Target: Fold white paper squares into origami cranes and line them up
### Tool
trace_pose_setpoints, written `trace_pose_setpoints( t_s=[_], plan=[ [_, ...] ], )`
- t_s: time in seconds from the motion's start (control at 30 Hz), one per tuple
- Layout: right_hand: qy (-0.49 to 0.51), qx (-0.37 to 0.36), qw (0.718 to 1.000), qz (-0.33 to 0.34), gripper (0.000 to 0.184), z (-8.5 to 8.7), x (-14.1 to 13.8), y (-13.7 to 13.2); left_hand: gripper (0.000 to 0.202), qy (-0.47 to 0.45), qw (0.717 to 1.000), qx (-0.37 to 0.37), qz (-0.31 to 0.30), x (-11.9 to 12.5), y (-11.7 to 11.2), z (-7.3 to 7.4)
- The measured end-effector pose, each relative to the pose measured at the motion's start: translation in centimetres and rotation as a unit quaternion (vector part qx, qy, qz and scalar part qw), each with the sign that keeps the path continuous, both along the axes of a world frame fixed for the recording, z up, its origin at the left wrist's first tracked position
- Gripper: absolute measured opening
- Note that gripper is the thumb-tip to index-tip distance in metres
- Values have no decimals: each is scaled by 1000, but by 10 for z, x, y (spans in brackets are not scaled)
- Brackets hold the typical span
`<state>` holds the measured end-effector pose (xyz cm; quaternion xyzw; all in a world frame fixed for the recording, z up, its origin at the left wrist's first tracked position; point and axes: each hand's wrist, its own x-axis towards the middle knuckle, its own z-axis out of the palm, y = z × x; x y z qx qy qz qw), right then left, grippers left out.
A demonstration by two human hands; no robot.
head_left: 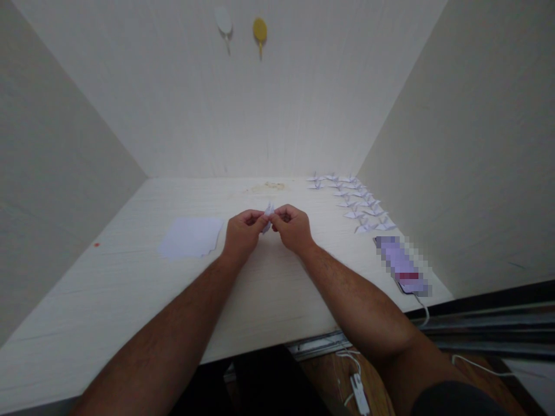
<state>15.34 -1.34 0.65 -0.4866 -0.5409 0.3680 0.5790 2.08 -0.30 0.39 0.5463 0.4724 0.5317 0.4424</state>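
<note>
My left hand [243, 234] and my right hand [293, 228] meet above the middle of the white desk [130, 300]. Both pinch a small folded piece of white paper [268, 215] between fingertips and thumbs. The fingers of both hands are curled closed round it, and most of the paper is hidden by them. A small stack of flat white paper sheets [191, 236] lies just left of my left hand.
Several finished folded paper cranes [355, 199] stand in rows at the back right of the desk. A phone [403, 266] with a white cable lies at the right front. Walls close in the desk on three sides. Two spoon-shaped hooks [259, 32] hang on the back wall.
</note>
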Motion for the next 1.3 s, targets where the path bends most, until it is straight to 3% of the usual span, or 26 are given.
trace_pose_setpoints(
  t_s=[0.4, 1.13, 1.3],
  plan=[
    [10, -5, 1000, -18, 15, 0, 0, 2, 19, 71, 997, 40, -5, 2, -4, 5],
    [75, 14, 997, -25, 17, 4, 3, 4, 14, 72, 994, 62, -50, -4, 2, 0],
    [74, 23, 996, -38, 17, 4, 5, 5, 22, 28, 995, 51, -76, -2, 0, 1]
  ],
)
